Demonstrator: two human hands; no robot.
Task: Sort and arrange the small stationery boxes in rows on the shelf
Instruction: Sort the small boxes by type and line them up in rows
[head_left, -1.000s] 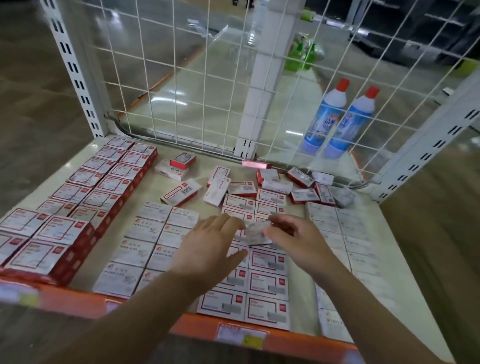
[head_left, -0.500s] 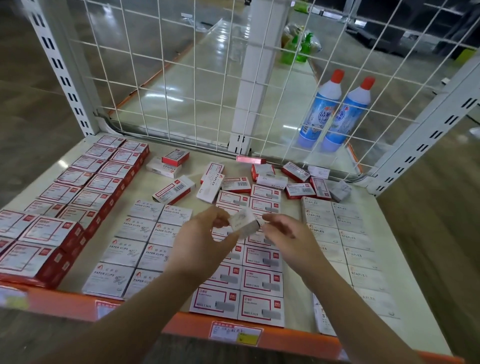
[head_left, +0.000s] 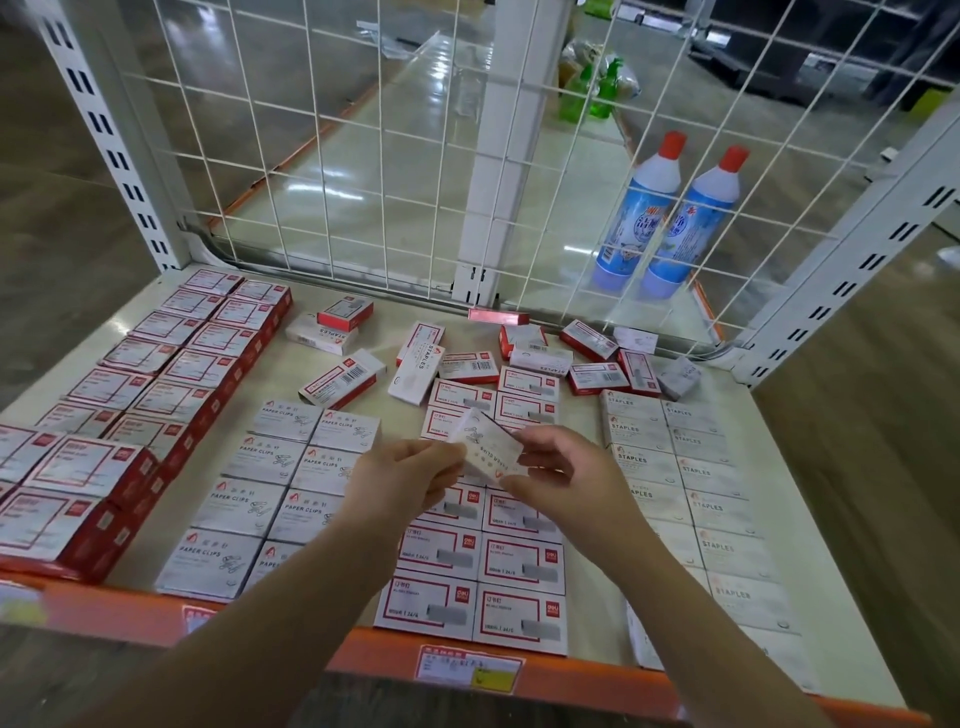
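Observation:
A small white paper clips box hangs tilted above the shelf, pinched between my left hand and my right hand. Below lie rows of boxes: white paper clips boxes left of centre, red-framed staple boxes in the middle, white staples boxes on the right, and red-sided boxes along the left edge. Several loose boxes lie scattered at the back.
A white wire grid closes the back of the shelf. Behind it stand two blue bottles with red caps. Slotted white uprights frame both sides. An orange front rail carries price labels.
Both hands have lifted the white box off the rows and turned it between them, so its printed face shows. The camera has moved a little closer.

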